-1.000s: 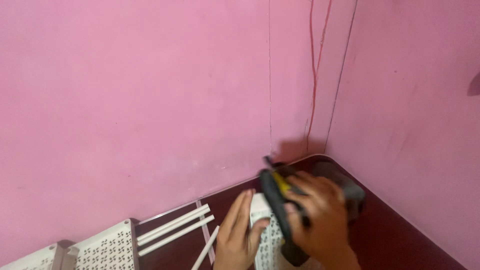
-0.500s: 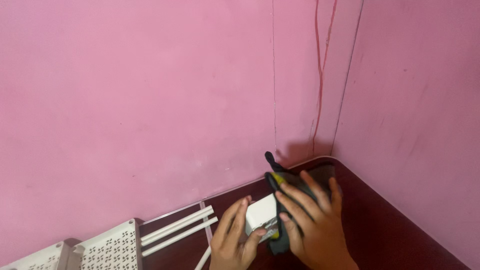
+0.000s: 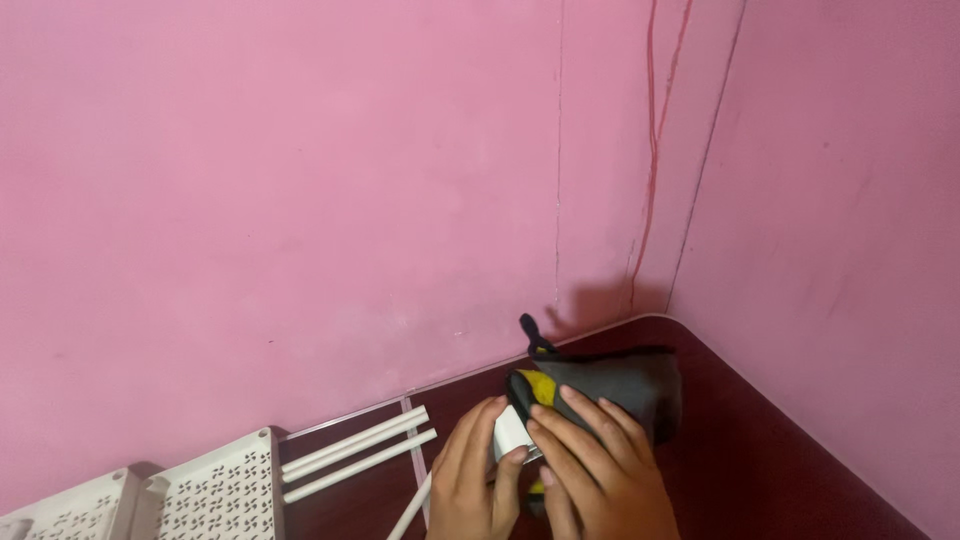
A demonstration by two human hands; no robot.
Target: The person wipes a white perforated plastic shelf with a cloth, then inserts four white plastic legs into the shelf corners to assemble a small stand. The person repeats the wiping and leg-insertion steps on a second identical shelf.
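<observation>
Low in the view, a small white block (image 3: 511,434) is pinched by the left hand (image 3: 478,478), thumb on one side and fingers curled round the other. The right hand (image 3: 592,470) is laid flat, fingers spread, on a dark grey pouch (image 3: 625,388) with a yellow lining, the block being held right at its mouth. The pouch is set on a dark red-brown table (image 3: 760,470) near the corner of the pink walls (image 3: 300,200). Left of the hands, white rods (image 3: 355,453) are laid side by side, and beyond them white perforated trays (image 3: 215,485) are seen
</observation>
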